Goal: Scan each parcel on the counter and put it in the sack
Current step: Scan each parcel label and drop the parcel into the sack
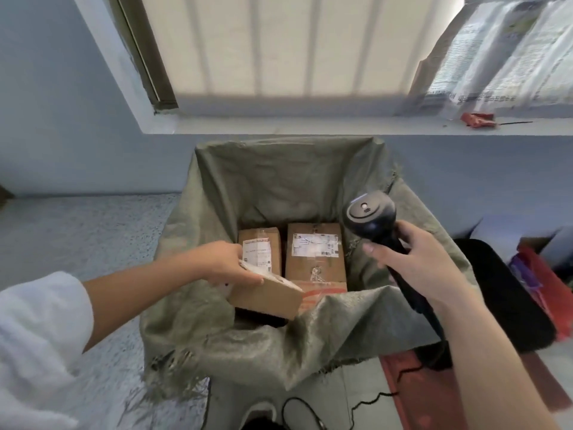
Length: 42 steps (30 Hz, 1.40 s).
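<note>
White sleeve [34, 336] sits nearest, lower left; the left hand [223, 262] grips a small cardboard parcel [266, 297] over the near side of the green sack [279, 181], two labelled parcels [314, 252] lying inside. At right, the right hand [415, 268] curls round the black scanner [369, 218].

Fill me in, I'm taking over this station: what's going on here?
A person is bagging parcels. The left hand holds a small cardboard parcel over the open mouth of the green sack. The right hand grips a black scanner above the sack's right side. A smaller box and a larger box, both labelled, lie side by side inside the sack.
</note>
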Each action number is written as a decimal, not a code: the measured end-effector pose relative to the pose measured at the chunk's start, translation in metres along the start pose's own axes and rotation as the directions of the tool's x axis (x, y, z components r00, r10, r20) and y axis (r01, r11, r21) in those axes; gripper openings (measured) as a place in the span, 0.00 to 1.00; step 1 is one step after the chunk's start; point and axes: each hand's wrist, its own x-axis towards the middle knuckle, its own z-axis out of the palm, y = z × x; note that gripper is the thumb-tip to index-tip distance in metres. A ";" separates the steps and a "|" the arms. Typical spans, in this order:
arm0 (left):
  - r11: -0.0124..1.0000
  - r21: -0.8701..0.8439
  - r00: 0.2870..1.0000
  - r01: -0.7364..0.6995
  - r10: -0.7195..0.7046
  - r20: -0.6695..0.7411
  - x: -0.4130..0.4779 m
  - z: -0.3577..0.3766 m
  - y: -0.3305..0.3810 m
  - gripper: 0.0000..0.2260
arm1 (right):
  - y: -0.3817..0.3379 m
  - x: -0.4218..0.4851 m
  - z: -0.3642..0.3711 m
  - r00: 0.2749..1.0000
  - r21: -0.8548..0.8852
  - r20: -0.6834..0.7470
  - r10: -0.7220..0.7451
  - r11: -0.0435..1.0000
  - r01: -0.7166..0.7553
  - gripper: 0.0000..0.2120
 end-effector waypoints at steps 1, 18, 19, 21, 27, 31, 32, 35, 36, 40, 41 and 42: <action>0.999 0.021 0.999 0.031 -0.032 0.039 -0.002 0.003 0.003 0.25 | 0.000 0.001 0.000 1.000 -0.005 0.008 0.000 1.000 0.000 0.07; 0.938 0.177 0.945 0.298 -0.317 0.087 0.033 0.047 0.029 0.38 | 0.001 0.009 0.021 0.996 -0.014 0.084 -0.021 1.000 0.022 0.08; 0.941 0.180 0.950 0.287 -0.304 0.075 0.036 0.049 0.029 0.38 | 0.002 0.009 0.022 0.996 -0.014 0.083 -0.020 1.000 0.022 0.08; 0.958 0.128 0.957 0.255 -0.270 0.109 0.045 0.055 0.028 0.37 | 0.002 0.009 0.023 0.997 -0.023 0.079 -0.020 0.999 0.022 0.08; 0.989 0.150 0.999 0.000 -0.007 0.045 0.059 0.067 0.017 0.22 | 0.002 0.008 0.030 0.996 -0.041 0.085 -0.020 0.999 0.023 0.07; 0.950 0.304 0.997 -0.075 0.075 0.011 0.065 0.073 0.017 0.13 | -0.002 0.007 0.033 0.996 -0.062 0.091 -0.017 0.998 0.023 0.08; 0.942 0.325 0.997 -0.080 0.078 0.019 0.068 0.075 0.016 0.12 | -0.003 0.007 0.033 0.996 -0.062 0.090 -0.015 0.998 0.021 0.08; 0.926 0.366 0.996 -0.089 0.081 0.037 0.075 0.079 0.011 0.12 | -0.003 0.005 0.035 0.996 -0.078 0.093 0.002 0.997 0.005 0.08; 0.921 0.379 0.996 -0.089 0.082 0.035 0.075 0.080 0.009 0.12 | -0.002 0.004 0.035 0.996 -0.082 0.092 0.012 0.997 -0.004 0.08; 0.881 0.464 0.995 -0.096 0.102 0.012 0.075 0.081 0.009 0.12 | 0.000 -0.002 0.036 0.996 -0.093 0.082 0.037 0.995 -0.029 0.09; 0.863 0.495 0.994 -0.100 0.108 0.012 0.076 0.082 0.010 0.11 | 0.001 -0.003 0.036 0.996 -0.094 0.076 0.039 0.995 -0.032 0.09; 0.846 0.523 0.994 -0.103 0.111 0.015 0.077 0.083 0.011 0.11 | 0.002 -0.005 0.038 0.997 -0.090 0.067 0.041 0.995 -0.035 0.09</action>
